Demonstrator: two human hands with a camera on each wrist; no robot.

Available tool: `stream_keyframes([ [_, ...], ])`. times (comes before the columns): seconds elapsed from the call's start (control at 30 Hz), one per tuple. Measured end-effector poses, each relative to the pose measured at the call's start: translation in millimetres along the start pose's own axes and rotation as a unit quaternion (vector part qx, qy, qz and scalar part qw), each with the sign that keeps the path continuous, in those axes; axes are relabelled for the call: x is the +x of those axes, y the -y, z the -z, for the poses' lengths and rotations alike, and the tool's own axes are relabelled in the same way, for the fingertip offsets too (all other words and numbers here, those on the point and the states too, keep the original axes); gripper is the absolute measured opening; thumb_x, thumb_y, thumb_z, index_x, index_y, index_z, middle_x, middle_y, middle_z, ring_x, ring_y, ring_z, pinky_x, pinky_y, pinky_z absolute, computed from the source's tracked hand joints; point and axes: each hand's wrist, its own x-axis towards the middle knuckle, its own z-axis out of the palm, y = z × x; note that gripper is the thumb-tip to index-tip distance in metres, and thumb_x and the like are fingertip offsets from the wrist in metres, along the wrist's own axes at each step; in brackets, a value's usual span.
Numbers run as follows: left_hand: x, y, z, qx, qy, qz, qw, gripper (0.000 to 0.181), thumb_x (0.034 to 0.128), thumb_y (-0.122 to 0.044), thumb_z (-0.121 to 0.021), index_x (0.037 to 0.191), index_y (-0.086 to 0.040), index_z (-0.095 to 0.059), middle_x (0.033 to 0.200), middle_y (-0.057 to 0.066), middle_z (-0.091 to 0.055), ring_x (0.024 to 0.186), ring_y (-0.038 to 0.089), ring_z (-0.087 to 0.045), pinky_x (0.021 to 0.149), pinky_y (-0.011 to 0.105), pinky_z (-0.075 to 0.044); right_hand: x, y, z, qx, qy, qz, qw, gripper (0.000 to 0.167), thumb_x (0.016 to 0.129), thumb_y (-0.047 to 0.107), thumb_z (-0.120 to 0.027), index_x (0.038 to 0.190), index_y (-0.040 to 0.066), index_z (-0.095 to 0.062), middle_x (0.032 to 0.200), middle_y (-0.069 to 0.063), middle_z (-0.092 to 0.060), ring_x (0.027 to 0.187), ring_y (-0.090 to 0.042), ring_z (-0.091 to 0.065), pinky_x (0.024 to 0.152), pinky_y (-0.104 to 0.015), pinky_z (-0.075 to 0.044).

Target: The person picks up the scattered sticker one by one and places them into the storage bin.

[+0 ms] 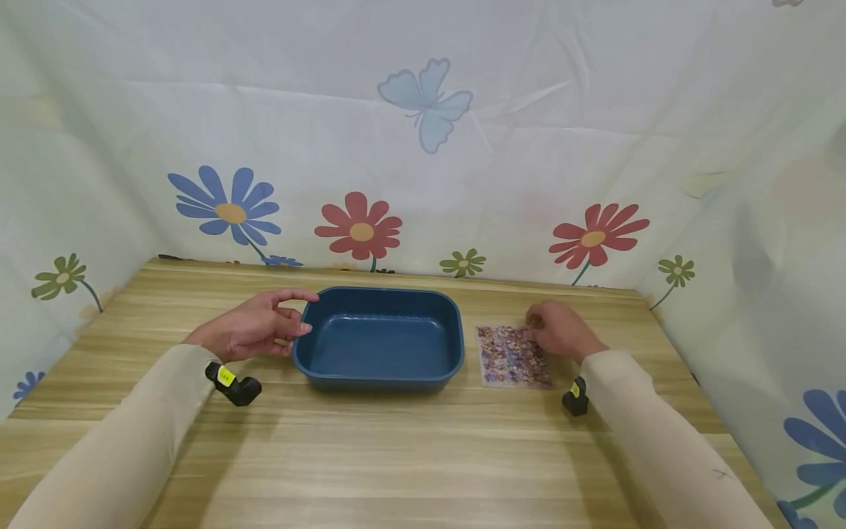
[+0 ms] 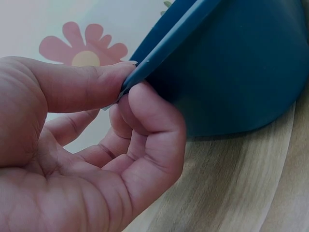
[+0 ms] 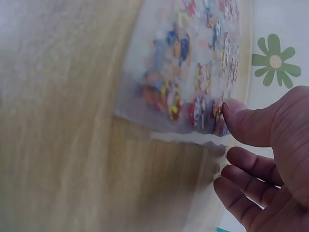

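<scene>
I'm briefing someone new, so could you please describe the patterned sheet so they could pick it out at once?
On the wood-grain table, find the plain dark-blue basin. Just right of it in the head view, by the person's right hand, is a thin, roughly rectangular sheet. Unlike the basin, it is covered with tiny multicoloured shapes.

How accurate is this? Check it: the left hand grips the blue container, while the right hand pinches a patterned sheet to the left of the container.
Wrong side: the head view shows the patterned sheet to the right of the blue container. The rest is correct: the left hand grips the container, and the right hand pinches the sheet.
</scene>
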Motion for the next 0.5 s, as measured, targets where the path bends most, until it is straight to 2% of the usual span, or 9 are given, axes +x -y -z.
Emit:
stream_keyframes([
  [0.17, 0.0, 0.1, 0.7, 0.007, -0.006, 0.000, 1.0000, 0.073, 0.0988, -0.004, -0.067, 0.161, -0.016, -0.030, 0.098, 0.005, -0.061, 0.079, 0.021, -0.063, 0.076, 0.033, -0.060, 3.5, -1.8, -3.4, 0.012, -0.005, -0.010, 0.9999, 0.018, 0.095, 0.011, -0.072, 0.110, 0.000, -0.072, 0.110, -0.019, -0.070, 0.102, -0.033, -0.064, 0.094, -0.053, -0.054],
  [0.33, 0.7, 0.5, 0.9, 0.006, -0.005, 0.000, 1.0000, 0.074, 0.0985, -0.004, -0.068, 0.161, -0.016, -0.030, 0.097, 0.005, -0.061, 0.077, 0.020, -0.063, 0.075, 0.033, -0.061, 6.0, -4.3, -5.0, 0.026, -0.010, -0.003, 0.9996, 0.012, 0.093, 0.009, -0.073, 0.101, 0.002, -0.067, 0.100, -0.015, -0.066, 0.092, -0.029, -0.059, 0.083, -0.046, -0.052],
  [0.5, 1.1, 0.1, 1.0, 0.003, -0.005, 0.000, 1.0000, 0.073, 0.0983, -0.004, -0.068, 0.160, -0.016, -0.031, 0.096, 0.005, -0.061, 0.077, 0.021, -0.063, 0.076, 0.033, -0.061, 7.1, -6.9, -7.0, 0.051, -0.019, 0.005, 0.9985, 0.015, 0.092, 0.008, -0.074, 0.102, 0.002, -0.064, 0.096, -0.014, -0.063, 0.087, -0.027, -0.057, 0.078, -0.041, -0.049],
])
